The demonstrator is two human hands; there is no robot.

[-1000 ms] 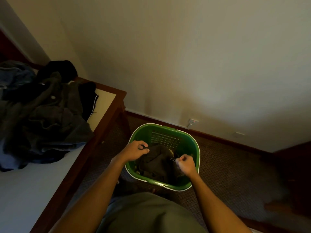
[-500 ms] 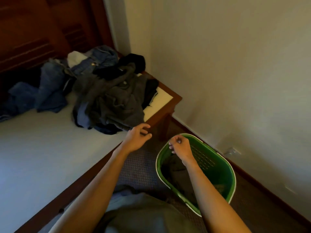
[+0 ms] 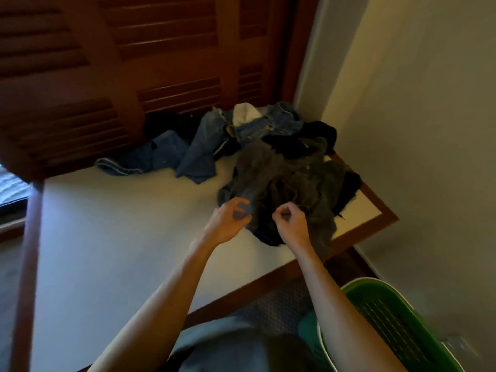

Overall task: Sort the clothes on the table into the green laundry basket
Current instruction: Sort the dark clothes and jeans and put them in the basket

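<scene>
White flat table [image 3: 120, 237], wood-edged, beneath both hands. Crumpled grey garment [image 3: 290, 181] just beyond fingertips; denim jeans [image 3: 204, 146] farther back. Ribbed green plastic basket [image 3: 397, 318] near right forearm. Left hand [image 3: 228, 221], right hand [image 3: 291, 224]: fingers curled, pinching grey fabric edge.

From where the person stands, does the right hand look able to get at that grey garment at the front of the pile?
Probably yes: the right hand is already at the grey garment, with nothing between them.
</scene>
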